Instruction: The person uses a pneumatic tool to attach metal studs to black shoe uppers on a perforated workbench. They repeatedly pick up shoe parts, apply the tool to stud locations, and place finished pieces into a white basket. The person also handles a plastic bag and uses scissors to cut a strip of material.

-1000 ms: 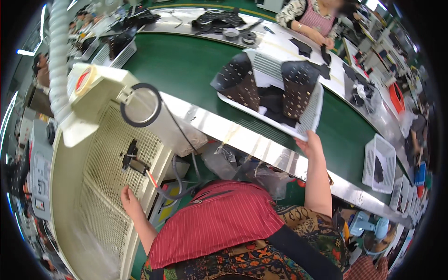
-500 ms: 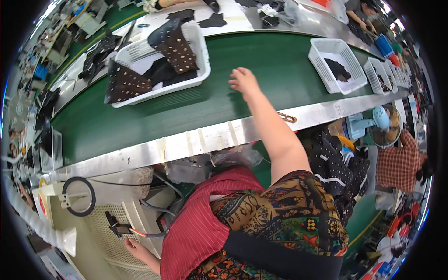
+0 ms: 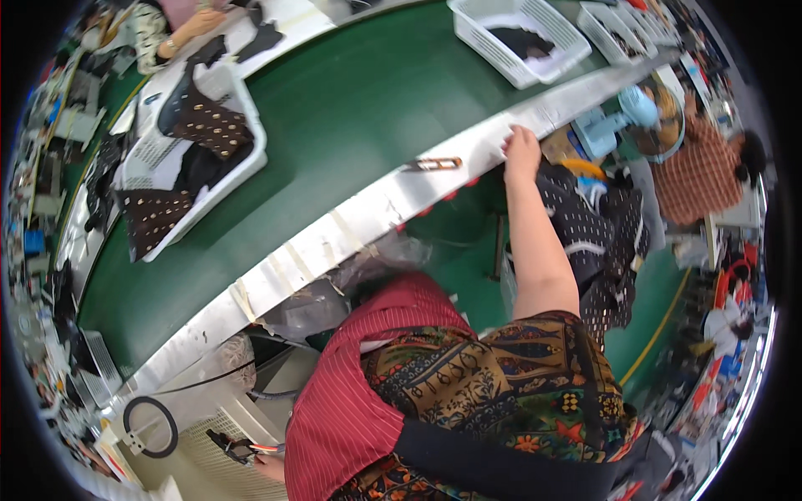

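Note:
My right hand is over the metal edge of the green conveyor belt, fingers apart and nothing visible in them. To its left, orange-handled snips lie on that edge. My left hand is low on the left, beside a small black device with an orange-red wire in a cream mesh-bottomed bin; its fingers are partly hidden. On the belt's left, a white plastic basket holds dark dotted fabric pieces.
Another white basket with a dark piece stands at the belt's far right. Dotted black fabric hangs below my right hand. A blue fan and a person in a checked shirt are at right. A co-worker's hand is across the belt.
My right hand has moved from over the belt to the right, to its metal edge. The view has turned, so the baskets have shifted leftward. My left hand is nearer the black device's wire.

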The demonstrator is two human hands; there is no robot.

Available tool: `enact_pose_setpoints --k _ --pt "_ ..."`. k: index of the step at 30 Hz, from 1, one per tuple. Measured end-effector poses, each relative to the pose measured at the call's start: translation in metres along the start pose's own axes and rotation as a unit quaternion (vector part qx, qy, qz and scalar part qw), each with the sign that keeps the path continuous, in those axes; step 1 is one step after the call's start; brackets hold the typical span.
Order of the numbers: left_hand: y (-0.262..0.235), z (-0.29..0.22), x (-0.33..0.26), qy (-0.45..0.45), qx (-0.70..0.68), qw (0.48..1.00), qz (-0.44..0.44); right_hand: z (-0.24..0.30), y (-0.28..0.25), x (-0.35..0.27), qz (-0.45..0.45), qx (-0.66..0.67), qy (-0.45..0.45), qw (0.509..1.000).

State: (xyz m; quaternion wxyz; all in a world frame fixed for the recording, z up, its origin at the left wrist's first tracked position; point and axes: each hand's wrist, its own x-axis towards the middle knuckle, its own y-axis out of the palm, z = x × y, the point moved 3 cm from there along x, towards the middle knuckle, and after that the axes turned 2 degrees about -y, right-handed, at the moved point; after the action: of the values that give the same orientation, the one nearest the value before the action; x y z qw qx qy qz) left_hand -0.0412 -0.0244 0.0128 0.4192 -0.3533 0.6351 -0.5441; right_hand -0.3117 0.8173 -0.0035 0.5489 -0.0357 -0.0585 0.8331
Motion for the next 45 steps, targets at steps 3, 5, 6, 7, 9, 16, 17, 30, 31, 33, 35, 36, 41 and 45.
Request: enact_pose_setpoints --k 3,5,6,7,9,16,17,30,31,33,35,36,41,45 --pt "-0.005 -0.002 0.008 0.034 0.08 0.996 -0.005 -0.019 0.009 -0.014 0.051 -0.122 -0.073 0.989" --pt "-0.009 -0.005 0.011 0.058 0.127 0.99 -0.014 -0.014 0.021 -0.033 0.09 -0.134 -0.099 0.982" --pt "-0.006 -0.009 0.016 0.075 0.146 0.986 -0.015 -0.021 0.025 -0.032 0.106 -0.161 -0.047 0.98" --pt "-0.003 -0.012 0.018 0.094 0.169 0.981 -0.016 -0.029 0.027 -0.035 0.115 -0.177 -0.05 0.976" --pt "-0.001 -0.006 0.018 0.12 0.209 0.97 -0.018 -0.011 0.036 -0.046 0.119 -0.246 -0.077 0.959" --pt "0.009 0.019 0.019 0.213 0.35 0.912 -0.03 0.007 0.061 -0.057 0.08 -0.421 -0.168 0.888" --pt "0.011 0.021 0.02 0.227 0.372 0.899 -0.035 0.005 0.061 -0.053 0.069 -0.394 -0.229 0.887" --pt "0.039 0.041 0.04 0.37 0.523 0.76 -0.108 0.003 0.06 -0.051 0.076 -0.352 -0.303 0.882" --pt "0.041 0.04 0.044 0.345 0.467 0.807 -0.111 0.004 0.059 -0.051 0.072 -0.343 -0.313 0.883" --pt "0.042 0.043 0.051 0.283 0.348 0.886 -0.116 0.005 0.057 -0.051 0.068 -0.354 -0.318 0.877" --pt "0.04 0.048 0.059 0.211 0.222 0.944 -0.12 0.006 0.057 -0.052 0.074 -0.365 -0.317 0.872" --pt "0.038 0.051 0.065 0.174 0.157 0.965 -0.121 0.005 0.056 -0.051 0.077 -0.363 -0.32 0.872" --pt "0.038 0.062 0.078 0.296 0.392 0.841 -0.225 0.0 0.059 -0.051 0.089 -0.313 -0.323 0.889" --pt "0.025 0.058 0.083 0.298 0.329 0.854 -0.271 -0.007 0.057 -0.05 0.065 -0.267 -0.339 0.9"
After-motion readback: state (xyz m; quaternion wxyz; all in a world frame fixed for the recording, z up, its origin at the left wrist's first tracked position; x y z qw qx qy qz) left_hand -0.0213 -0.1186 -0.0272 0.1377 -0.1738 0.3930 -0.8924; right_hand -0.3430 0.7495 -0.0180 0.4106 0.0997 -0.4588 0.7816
